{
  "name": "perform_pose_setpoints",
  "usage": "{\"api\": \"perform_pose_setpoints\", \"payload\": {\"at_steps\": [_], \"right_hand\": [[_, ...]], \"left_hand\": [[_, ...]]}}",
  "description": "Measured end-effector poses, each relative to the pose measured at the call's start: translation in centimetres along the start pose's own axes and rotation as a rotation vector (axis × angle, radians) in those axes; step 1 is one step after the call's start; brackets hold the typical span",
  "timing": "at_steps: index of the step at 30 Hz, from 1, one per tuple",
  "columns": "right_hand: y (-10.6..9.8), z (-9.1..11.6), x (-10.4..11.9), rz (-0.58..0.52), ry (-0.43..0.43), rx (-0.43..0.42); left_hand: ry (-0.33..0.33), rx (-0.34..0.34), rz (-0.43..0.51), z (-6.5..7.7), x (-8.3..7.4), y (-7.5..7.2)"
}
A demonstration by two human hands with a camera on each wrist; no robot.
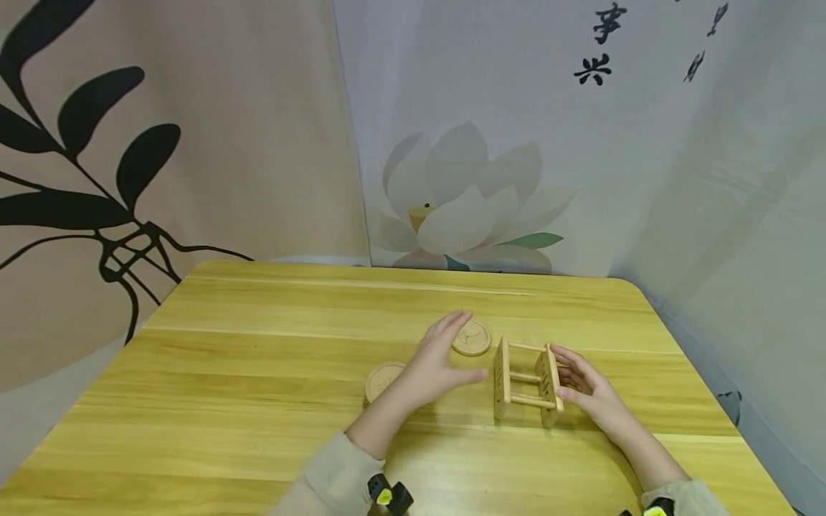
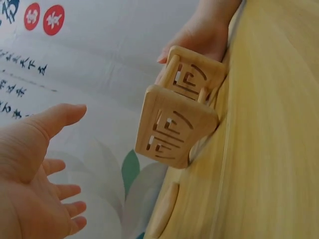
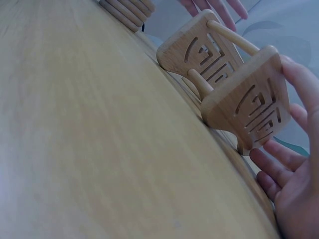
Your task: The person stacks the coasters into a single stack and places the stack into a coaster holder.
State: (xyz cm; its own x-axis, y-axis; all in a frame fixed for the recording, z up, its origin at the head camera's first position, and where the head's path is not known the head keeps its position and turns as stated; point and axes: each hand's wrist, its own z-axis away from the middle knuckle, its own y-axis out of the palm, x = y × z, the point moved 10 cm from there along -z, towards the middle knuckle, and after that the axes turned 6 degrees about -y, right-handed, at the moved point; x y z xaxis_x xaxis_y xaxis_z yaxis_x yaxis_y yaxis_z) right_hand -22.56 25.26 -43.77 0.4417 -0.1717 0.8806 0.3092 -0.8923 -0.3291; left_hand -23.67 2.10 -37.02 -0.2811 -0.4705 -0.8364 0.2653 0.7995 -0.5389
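A small wooden coaster rack [image 1: 530,401], two fretwork side panels joined by round rods, stands upright on the wooden table. My right hand [image 1: 595,393] holds its right panel, with the thumb on the near edge and fingertips at the far edge. To the rack's left, my left hand [image 1: 429,369] hovers with fingers stretched out and thumb apart, holding nothing. A round engraved wooden coaster [image 1: 472,338] lies just beyond the left fingers. Partly hidden by the left wrist is a stack of coasters [image 1: 382,378]; several stacked layers [image 3: 127,11] show in the right wrist view.
The wooden table [image 1: 213,401] has its far edge along a printed curtain [image 1: 484,86] with a lotus and writing. On its right, the table edge runs beside pale cloth. Both wrists wear small black devices [image 1: 387,494].
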Motion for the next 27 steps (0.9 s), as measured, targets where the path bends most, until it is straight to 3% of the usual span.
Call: {"api": "perform_pose_setpoints", "payload": {"at_steps": [11, 20, 27], "right_hand": [[-0.1, 0.0, -0.1, 0.004, 0.023, -0.013], [-0.2, 0.0, -0.3, -0.009, -0.004, -0.005], [-0.2, 0.0, -0.4, -0.006, -0.005, -0.013]], "left_hand": [[-0.109, -0.080, 0.129, -1.6, 0.9, 0.9], [-0.199, -0.199, 0.329, -2.7, 2.2, 1.2], [-0.224, -0.320, 0.403, -3.0, 3.3, 1.8]]}}
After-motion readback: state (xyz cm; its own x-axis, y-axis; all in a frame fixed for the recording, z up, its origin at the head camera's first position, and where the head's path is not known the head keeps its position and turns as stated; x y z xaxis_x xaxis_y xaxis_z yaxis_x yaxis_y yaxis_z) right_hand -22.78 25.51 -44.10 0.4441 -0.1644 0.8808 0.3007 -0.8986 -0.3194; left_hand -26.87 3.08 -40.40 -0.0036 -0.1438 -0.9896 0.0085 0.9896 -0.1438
